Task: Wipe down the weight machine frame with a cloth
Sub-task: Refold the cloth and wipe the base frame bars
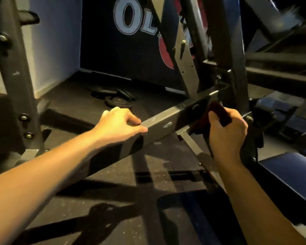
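**A:** What can be counted here?

**B:** Two bare hands and one cloth (217,112). At least two dark weight plates (113,98) lie flat on the far floor; the pile is too dim to count further. No containers are in view.

**A:** Where is the cloth?

**B:** On the right, against the near face of the frame bar (159,126), just beside the upright post (237,71). It is dark red and soft, bunched into folds. The right hand (226,137) has its fingers curled tight around it, clamped on the fabric.

**A:** And the other hand?

**B:** The left hand (118,122) rests on the top of the same bar, further left, fingers loosely bent over the edge, thumb along the near face. It grips nothing.

**A:** Materials?

**B:** The bar is a square metal tube, grey paint scuffed with pale chips. The floor (95,200) is black rubber matting, speckled with dust. A blue padded bench (286,172) sits near right, smooth vinyl. A dark banner (124,50) with large pale letters hangs at the far wall.
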Motion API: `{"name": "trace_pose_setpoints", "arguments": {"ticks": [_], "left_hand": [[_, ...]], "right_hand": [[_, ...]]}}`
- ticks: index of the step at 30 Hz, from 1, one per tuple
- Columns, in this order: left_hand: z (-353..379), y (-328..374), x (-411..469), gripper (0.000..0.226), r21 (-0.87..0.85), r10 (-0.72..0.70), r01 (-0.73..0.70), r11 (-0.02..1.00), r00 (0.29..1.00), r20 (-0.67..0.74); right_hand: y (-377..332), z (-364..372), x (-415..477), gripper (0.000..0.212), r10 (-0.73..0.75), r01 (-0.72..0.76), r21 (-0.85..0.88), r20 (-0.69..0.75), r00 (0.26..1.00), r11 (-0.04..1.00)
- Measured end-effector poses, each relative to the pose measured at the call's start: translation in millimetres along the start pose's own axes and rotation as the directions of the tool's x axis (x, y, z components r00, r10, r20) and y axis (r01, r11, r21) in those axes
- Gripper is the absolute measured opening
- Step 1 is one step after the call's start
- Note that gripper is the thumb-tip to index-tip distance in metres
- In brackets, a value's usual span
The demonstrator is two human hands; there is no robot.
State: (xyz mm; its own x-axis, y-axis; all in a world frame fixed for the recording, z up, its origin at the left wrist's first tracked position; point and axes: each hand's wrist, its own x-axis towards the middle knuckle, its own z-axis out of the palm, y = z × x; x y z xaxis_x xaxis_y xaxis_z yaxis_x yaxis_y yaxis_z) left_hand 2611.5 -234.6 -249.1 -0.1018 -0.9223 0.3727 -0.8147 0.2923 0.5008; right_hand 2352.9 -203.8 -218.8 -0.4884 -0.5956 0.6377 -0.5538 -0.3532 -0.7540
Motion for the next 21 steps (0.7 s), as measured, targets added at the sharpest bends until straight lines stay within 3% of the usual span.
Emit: {"name": "trace_pose_setpoints", "arguments": {"ticks": [4, 7, 9, 11, 15, 17, 19, 21], "left_hand": [[-0.7, -5.4, 15.1, 0.044, -0.123, 0.008, 0.004, 0.992, 0.996, 0.094], [5.0, -11.0, 18.6, 0.044, -0.253, -0.027, 0.057, 0.966, 0.992, 0.119], [7.1, -11.6, 21.2, 0.043, -0.28, -0.029, 0.064, 0.958, 0.991, 0.127], [6.1, -10.9, 23.2, 0.041, -0.293, -0.029, 0.071, 0.953, 0.989, 0.144], [4.4, -12.1, 28.3, 0.035, -0.3, -0.024, 0.073, 0.951, 0.986, 0.166], [4.8, -11.6, 29.7, 0.033, -0.308, -0.025, 0.082, 0.948, 0.982, 0.185], [5.3, -10.9, 31.0, 0.035, -0.308, -0.02, 0.083, 0.948, 0.979, 0.201], [3.8, -10.6, 30.6, 0.044, -0.327, -0.018, 0.09, 0.941, 0.976, 0.215]], "right_hand": [[4.7, 24.2, 2.9, 0.021, -0.079, 0.075, -0.101, -0.039, 0.996, 0.992], [20.3, 42.3, -37.4, 0.027, -0.122, 0.142, -0.158, 0.133, 0.984, 0.977], [24.9, 42.0, -52.2, 0.031, -0.235, 0.297, -0.242, 0.254, 0.938, 0.924], [19.5, 33.2, -35.3, 0.029, -0.302, 0.382, -0.329, 0.27, 0.914, 0.864], [4.4, 8.2, 31.7, 0.019, -0.199, 0.183, -0.326, -0.014, 0.98, 0.927], [3.6, 9.9, 43.2, 0.021, -0.168, 0.137, -0.309, -0.076, 0.983, 0.941], [1.5, 20.6, 30.6, 0.022, -0.167, 0.156, -0.292, -0.016, 0.986, 0.944], [1.4, 31.5, 4.8, 0.026, -0.236, 0.263, -0.291, 0.125, 0.964, 0.92]]}}
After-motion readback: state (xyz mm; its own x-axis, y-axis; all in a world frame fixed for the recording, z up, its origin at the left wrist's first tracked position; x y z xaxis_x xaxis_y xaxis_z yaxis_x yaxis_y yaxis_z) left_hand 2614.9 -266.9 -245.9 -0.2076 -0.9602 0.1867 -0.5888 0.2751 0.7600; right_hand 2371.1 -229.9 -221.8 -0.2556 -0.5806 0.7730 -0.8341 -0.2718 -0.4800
